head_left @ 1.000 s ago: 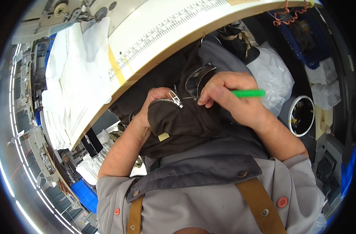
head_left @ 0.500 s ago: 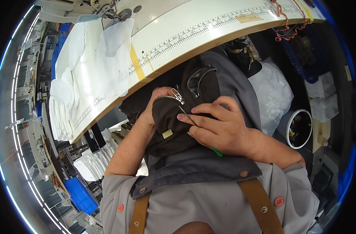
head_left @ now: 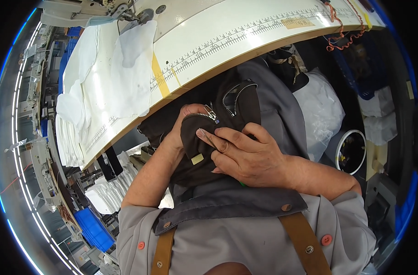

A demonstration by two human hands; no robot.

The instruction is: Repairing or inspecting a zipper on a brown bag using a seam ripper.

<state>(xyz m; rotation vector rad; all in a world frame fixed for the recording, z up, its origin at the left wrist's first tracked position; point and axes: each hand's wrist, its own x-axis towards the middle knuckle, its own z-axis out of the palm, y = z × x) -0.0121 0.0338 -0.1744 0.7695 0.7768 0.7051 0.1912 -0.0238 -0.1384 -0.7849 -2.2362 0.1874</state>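
A dark brown fabric piece [head_left: 195, 144] with a metal zipper [head_left: 210, 113] and a small tan label rests in my lap, below the edge of the white sewing table [head_left: 245, 41]. My left hand [head_left: 183, 120] grips the fabric from behind, near the zipper pull. My right hand [head_left: 248, 153] lies flat on top of the fabric, its thumb pressing beside the zipper. A green pen is tucked under this hand, with only its tip [head_left: 241, 184] showing at the wrist side.
White cloth pieces [head_left: 112, 73] lie on the table by the sewing machine [head_left: 122, 9] at the upper left. A white plastic bag [head_left: 321, 110] and a round white bin [head_left: 351, 151] stand to my right. Stacked white fabric [head_left: 106, 192] and blue crates [head_left: 94, 227] sit at the lower left.
My right hand, which held the green pen pointing right above the fabric, has turned over and pressed down flat on the fabric, hiding the pen beneath it.
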